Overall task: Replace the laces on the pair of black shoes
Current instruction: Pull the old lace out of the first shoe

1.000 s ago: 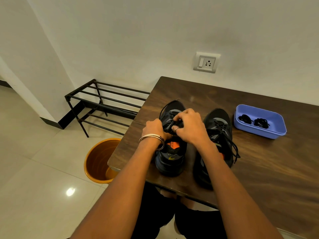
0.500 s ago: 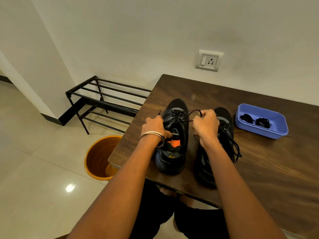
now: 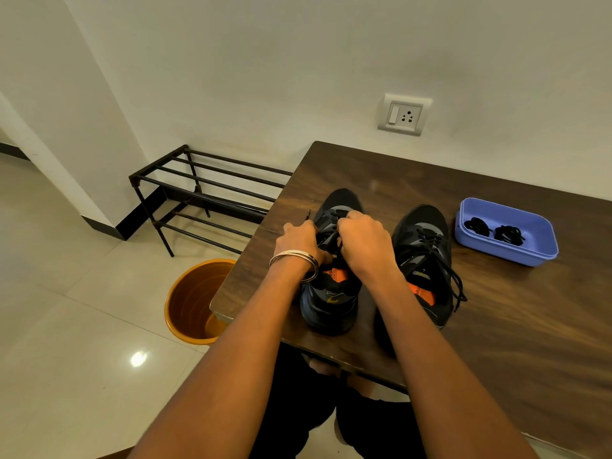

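Both hands on the left black shoe (image 3: pixel 331 293), near the table's (image 3: pixel 496 342) left edge. Left hand (image 3: pixel 298 240) and right hand (image 3: pixel 362 241) curled, pinching its black lace (image 3: pixel 336 241) over the tongue. Right shoe (image 3: pixel 427 256) alongside, laced. Far right, spare laces (image 3: pixel 493 228) in blue tray (image 3: pixel 543 246).

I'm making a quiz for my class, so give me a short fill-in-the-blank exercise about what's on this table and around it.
1. Both hands, left hand and right hand, work on the ____ shoe of the pair.
2. The coiled black laces lie in a ____ tray.
3. The bucket on the floor is ____.

Missing words: left; blue; orange
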Motion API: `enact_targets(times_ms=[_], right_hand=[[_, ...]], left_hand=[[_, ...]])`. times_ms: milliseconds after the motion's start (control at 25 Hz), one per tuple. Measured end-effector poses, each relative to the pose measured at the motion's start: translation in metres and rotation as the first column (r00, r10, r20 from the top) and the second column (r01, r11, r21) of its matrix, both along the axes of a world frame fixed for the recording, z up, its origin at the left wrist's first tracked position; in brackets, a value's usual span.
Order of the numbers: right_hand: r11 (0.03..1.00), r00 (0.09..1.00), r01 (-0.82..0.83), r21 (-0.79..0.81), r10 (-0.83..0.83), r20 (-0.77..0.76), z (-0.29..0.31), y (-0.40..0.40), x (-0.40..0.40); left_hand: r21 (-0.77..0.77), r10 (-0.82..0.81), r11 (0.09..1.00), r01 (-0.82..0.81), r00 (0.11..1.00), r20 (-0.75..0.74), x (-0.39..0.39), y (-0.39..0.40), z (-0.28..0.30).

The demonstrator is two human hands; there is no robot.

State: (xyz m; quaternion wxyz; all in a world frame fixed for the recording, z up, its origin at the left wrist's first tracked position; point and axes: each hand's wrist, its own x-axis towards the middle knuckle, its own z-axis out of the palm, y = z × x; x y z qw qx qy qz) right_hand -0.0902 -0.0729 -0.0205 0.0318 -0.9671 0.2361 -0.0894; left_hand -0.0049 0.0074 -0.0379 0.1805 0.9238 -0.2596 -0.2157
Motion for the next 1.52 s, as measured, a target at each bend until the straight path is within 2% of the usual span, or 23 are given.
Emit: enact_targets(times_ms=[80, 160, 200, 240, 280, 320, 360, 400, 440, 480, 520, 600, 720, 840, 920, 1080, 1200, 1280, 1320, 1360, 1400, 1440, 1520], right_hand=[[0.997, 0.999, 0.038, 0.066, -0.040, 0.032, -0.004, -0.005, 0.001], [0.919, 0.959, 0.162, 0.359, -0.232, 0.160, -0.005, -0.012, 0.000], [0.791, 0.886, 0.180, 0.585, -0.389, 0.253, -0.003, -0.015, -0.001], [0.568, 0.759, 0.128, 0.813, -0.583, 0.288, 0.002, -0.018, -0.004], [0.276, 0.612, -0.018, 0.961, -0.757, 0.229, 0.008, -0.021, -0.009], [0.046, 0.501, -0.188, 0.981, -0.855, 0.136, 0.011, -0.026, -0.014], [-0.033, 0.471, -0.236, 0.971, -0.878, 0.085, 0.012, -0.029, -0.019], [0.021, 0.502, -0.152, 0.988, -0.860, 0.096, 0.015, -0.031, -0.021], [0.205, 0.605, 0.037, 0.978, -0.783, 0.142, 0.015, -0.034, -0.022], [0.471, 0.768, 0.246, 0.847, -0.628, 0.126, 0.017, -0.036, -0.024], [0.681, 0.886, 0.321, 0.659, -0.462, 0.046, 0.020, -0.036, -0.027], [0.824, 0.981, 0.136, 0.549, -0.191, 0.043, 0.026, -0.033, -0.027], [0.732, 0.949, -0.165, 0.661, -0.065, 0.309, 0.028, -0.016, -0.024], [0.963, 1.000, -0.030, 0.267, 0.028, 0.014, 0.004, -0.014, -0.007], [0.994, 0.994, 0.009, 0.110, 0.003, -0.112, -0.004, -0.012, 0.000], [0.976, 0.995, 0.085, 0.201, -0.094, 0.036, -0.003, -0.011, 0.003], [0.806, 0.893, 0.153, 0.572, -0.361, 0.269, -0.001, -0.016, -0.003], [0.504, 0.661, 0.045, 0.862, -0.663, 0.353, 0.003, -0.023, -0.008], [0.392, 0.535, -0.011, 0.920, -0.775, 0.337, 0.004, -0.026, -0.011], [0.373, 0.453, -0.016, 0.928, -0.824, 0.340, 0.004, -0.028, -0.012], [0.452, 0.447, 0.060, 0.890, -0.810, 0.380, 0.006, -0.030, -0.013], [0.583, 0.522, 0.167, 0.795, -0.736, 0.431, 0.005, -0.030, -0.014], [0.834, 0.774, 0.237, 0.498, -0.472, 0.421, 0.005, -0.027, -0.013]], left_hand=[[-0.006, 0.006, 1.000, -0.006, 1.000, -0.004, -0.001, 0.000, 0.000], [-0.007, 0.013, 1.000, -0.013, 1.000, 0.003, 0.000, 0.001, 0.000], [-0.007, 0.016, 1.000, -0.016, 1.000, 0.008, 0.000, 0.001, 0.000], [-0.005, 0.020, 1.000, -0.020, 1.000, 0.008, 0.000, 0.001, 0.000], [-0.003, 0.023, 1.000, -0.023, 1.000, 0.005, -0.001, 0.000, 0.001], [-0.002, 0.025, 1.000, -0.025, 1.000, 0.002, -0.001, 0.000, 0.001], [-0.003, 0.025, 1.000, -0.025, 1.000, 0.005, -0.001, 0.000, 0.000], [0.000, 0.022, 1.000, -0.022, 1.000, 0.009, -0.001, 0.000, 0.000], [0.002, 0.019, 1.000, -0.019, 1.000, 0.012, -0.001, 0.000, -0.001], [0.004, 0.016, 1.000, -0.016, 1.000, 0.015, -0.001, 0.000, -0.001], [0.006, 0.014, 1.000, -0.014, 1.000, 0.018, -0.001, -0.001, -0.001], [0.011, 0.012, 1.000, -0.012, 1.000, 0.024, -0.001, -0.002, -0.001], [0.022, -0.004, 1.000, 0.003, 0.999, 0.034, -0.001, -0.003, 0.000], [0.023, -0.016, 1.000, 0.016, 0.999, 0.038, -0.001, -0.003, 0.000], [0.024, -0.016, 1.000, 0.015, 0.999, 0.037, -0.001, -0.003, 0.000], [0.030, -0.015, 0.999, 0.014, 0.999, 0.037, 0.000, -0.004, 0.000], [0.031, -0.007, 1.000, 0.006, 1.000, 0.023, 0.000, -0.003, -0.001], [0.027, -0.002, 1.000, 0.002, 1.000, 0.014, -0.001, -0.002, -0.001], [0.025, -0.001, 1.000, 0.001, 1.000, 0.013, -0.001, -0.002, 0.000], [0.026, -0.004, 1.000, 0.003, 1.000, 0.013, -0.001, -0.003, 0.000], [0.028, -0.005, 1.000, 0.005, 1.000, 0.013, -0.002, -0.003, 0.000], [0.030, -0.006, 1.000, 0.006, 1.000, 0.012, -0.002, -0.003, 0.000], [0.030, -0.009, 1.000, 0.009, 1.000, 0.020, -0.003, -0.004, 0.000]])
